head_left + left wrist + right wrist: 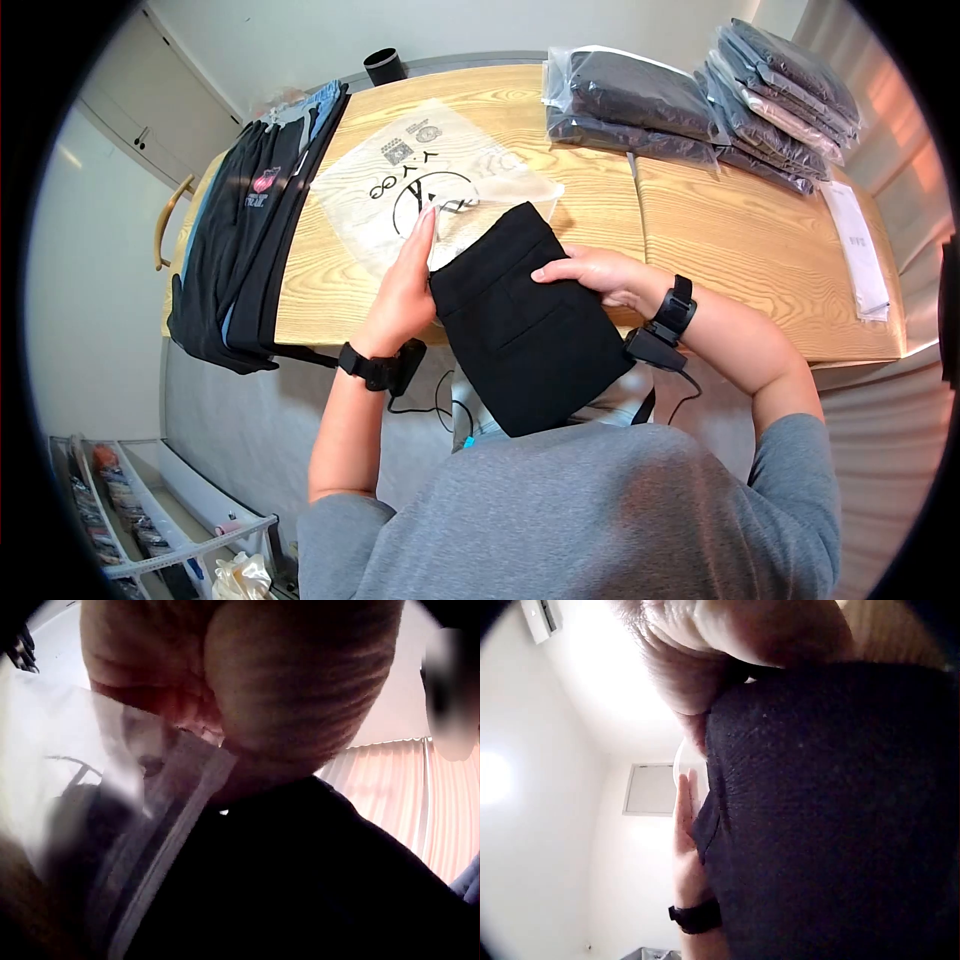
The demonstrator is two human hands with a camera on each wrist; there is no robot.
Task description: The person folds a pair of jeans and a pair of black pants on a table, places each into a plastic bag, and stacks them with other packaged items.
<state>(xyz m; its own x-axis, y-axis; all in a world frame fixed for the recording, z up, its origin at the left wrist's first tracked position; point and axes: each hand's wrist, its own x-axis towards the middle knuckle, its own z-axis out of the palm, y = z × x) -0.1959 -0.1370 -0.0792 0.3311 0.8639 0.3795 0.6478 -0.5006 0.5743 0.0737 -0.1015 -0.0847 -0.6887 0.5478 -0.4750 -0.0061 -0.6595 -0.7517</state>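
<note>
Folded black trousers, with waistband and a pocket slit showing, hang tilted in front of the person's body. My right hand grips their right edge, thumb on top and fingers underneath. At the waistband's left corner is my left hand, its fingers straight and pointing up beside a clear printed plastic bag. The bag lies on the table, its near part by the left hand and the waistband. In the left wrist view, the bag's edge runs up to the palm, next to the black cloth.
Dark trousers lie draped over the left end of the wooden table. Stacks of bagged dark garments stand at the back right. A white packet lies at the right edge. Behind the table is a black bin.
</note>
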